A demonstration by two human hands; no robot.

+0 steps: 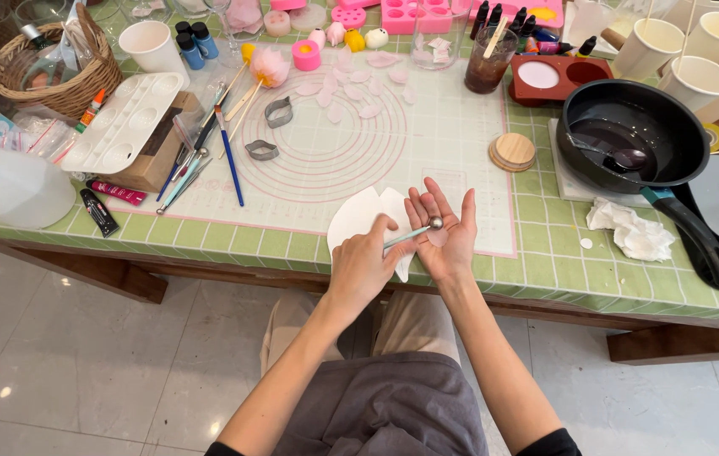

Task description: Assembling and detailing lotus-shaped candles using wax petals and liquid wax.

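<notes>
The left hand (363, 263) has its fingers shut on a ball tool (414, 231), which points right so its ball rests on the pink petal (438, 238) in the flat, open right hand (442, 228).

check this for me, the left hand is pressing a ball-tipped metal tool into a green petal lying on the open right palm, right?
Not quite: the petal is pale pink, not green, as the head view shows. The rest holds: the left hand presses the ball-tipped metal tool into it on the open right palm.
</notes>
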